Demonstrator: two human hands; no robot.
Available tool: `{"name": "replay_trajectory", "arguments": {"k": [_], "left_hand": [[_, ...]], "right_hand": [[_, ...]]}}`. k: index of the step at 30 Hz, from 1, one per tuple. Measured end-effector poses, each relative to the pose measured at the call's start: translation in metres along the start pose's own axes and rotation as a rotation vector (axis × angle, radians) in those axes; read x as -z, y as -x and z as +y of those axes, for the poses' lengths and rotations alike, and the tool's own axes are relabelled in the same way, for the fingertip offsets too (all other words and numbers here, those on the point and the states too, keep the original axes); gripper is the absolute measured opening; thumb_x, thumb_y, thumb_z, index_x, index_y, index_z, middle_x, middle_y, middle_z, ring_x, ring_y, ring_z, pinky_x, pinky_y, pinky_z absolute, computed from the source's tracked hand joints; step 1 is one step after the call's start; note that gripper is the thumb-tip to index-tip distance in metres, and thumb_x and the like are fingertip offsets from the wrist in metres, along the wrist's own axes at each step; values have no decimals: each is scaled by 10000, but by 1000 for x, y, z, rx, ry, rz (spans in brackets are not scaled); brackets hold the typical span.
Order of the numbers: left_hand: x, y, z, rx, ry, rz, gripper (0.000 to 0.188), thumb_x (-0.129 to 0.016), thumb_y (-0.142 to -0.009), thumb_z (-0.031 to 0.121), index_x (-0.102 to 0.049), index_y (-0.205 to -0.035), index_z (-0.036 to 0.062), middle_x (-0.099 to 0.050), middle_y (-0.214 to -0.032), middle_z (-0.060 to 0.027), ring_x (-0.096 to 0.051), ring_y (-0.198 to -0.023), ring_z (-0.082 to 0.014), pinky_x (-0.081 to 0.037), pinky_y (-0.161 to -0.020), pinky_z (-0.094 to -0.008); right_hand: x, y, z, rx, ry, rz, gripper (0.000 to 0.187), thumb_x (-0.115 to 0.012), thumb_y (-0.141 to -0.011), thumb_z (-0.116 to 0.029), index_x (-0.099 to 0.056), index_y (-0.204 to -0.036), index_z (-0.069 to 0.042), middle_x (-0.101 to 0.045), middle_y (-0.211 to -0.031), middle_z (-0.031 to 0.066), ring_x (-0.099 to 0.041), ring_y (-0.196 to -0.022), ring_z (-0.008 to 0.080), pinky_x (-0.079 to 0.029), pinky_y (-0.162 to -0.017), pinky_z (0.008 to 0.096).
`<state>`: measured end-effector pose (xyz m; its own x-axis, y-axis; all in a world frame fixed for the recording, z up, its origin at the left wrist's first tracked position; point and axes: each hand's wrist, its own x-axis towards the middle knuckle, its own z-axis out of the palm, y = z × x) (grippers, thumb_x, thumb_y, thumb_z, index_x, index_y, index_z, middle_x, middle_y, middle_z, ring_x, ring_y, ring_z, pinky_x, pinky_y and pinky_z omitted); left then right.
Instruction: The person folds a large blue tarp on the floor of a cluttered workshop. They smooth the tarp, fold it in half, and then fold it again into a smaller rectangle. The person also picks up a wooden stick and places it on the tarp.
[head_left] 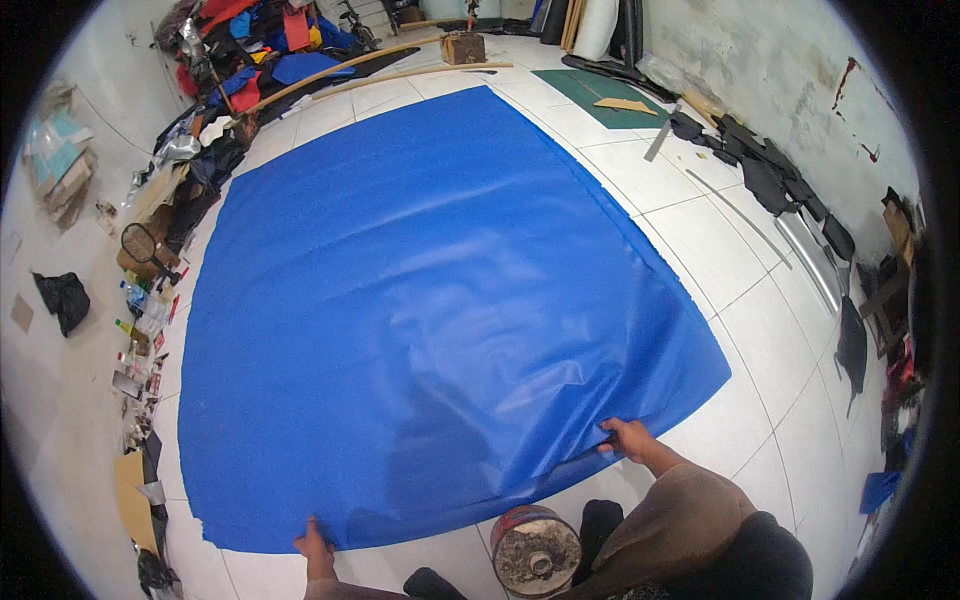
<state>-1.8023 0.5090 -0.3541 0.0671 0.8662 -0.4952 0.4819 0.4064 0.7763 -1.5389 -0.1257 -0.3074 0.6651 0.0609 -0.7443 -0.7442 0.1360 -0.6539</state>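
A large blue tarpaulin (300,330) lies spread over the white tiled floor, filling the middle of the head view. Its surface is slightly glossy, with wrinkles toward the near right. My left hand (315,548) pinches its near edge at the lower left, the thumb on top and the other fingers mostly hidden. Further right, my right hand (630,441) grips the same near edge, where the sheet lifts and folds a little. Between my arms, close to my feet, stands a round, worn metal object (537,556) with a knob on top; its kind I cannot tell.
Beyond the sheet lie long wooden strips (350,75) and a wooden block (463,48). A green cutting mat (600,97) and a metal ruler (657,140) sit at the far right. Black scraps (765,180) line the right wall; bottles (145,300) and clutter line the left.
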Motion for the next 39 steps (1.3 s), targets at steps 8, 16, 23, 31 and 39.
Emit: {"name": "replay_trajectory", "arguments": {"k": [8,16,23,31,39], "left_hand": [[16,-37,-4,50,30,-83,548,-702,-793,353,-426,-1144,35,-580,-1063,-125,-574,-889,-278,-436,-538,-416],[10,-5,18,58,-8,-124,292,-656,-840,368,-609,-816,81,-598,-787,-59,-559,-655,-201,-429,-493,-357],[15,-21,8,-44,36,-242,335,-617,-878,355,-625,-937,25,-623,-862,-84,-586,-744,-218,-488,-632,-391],[39,-64,-22,-38,-73,-415,536,-516,-924,464,-567,-1105,-39,-610,-1092,-132,-589,-898,-259,-492,-773,-403],[24,-55,-4,-11,-282,-118,559,-654,-842,439,-551,-1099,-46,-628,-1075,-140,-612,-853,-277,-516,-661,-415]], "right_hand": [[18,20,10,180,-269,87,401,-538,-896,-270,-506,-1140,47,-594,-1042,189,-636,-871,288,-571,-614,350],[61,-17,0,349,-81,553,445,-616,-877,-292,-476,-1163,19,-590,-1017,143,-624,-732,242,-537,-485,325],[64,-11,-22,368,137,656,508,-637,-854,-280,-463,-1140,102,-605,-965,207,-647,-697,285,-563,-476,348],[69,-27,-33,429,199,728,637,-634,-843,-412,-434,-1169,97,-575,-1065,284,-643,-876,362,-558,-626,414],[158,-45,-52,276,230,1003,550,-630,-839,-372,-505,-1132,77,-580,-1095,286,-582,-1034,387,-469,-871,424]]}}
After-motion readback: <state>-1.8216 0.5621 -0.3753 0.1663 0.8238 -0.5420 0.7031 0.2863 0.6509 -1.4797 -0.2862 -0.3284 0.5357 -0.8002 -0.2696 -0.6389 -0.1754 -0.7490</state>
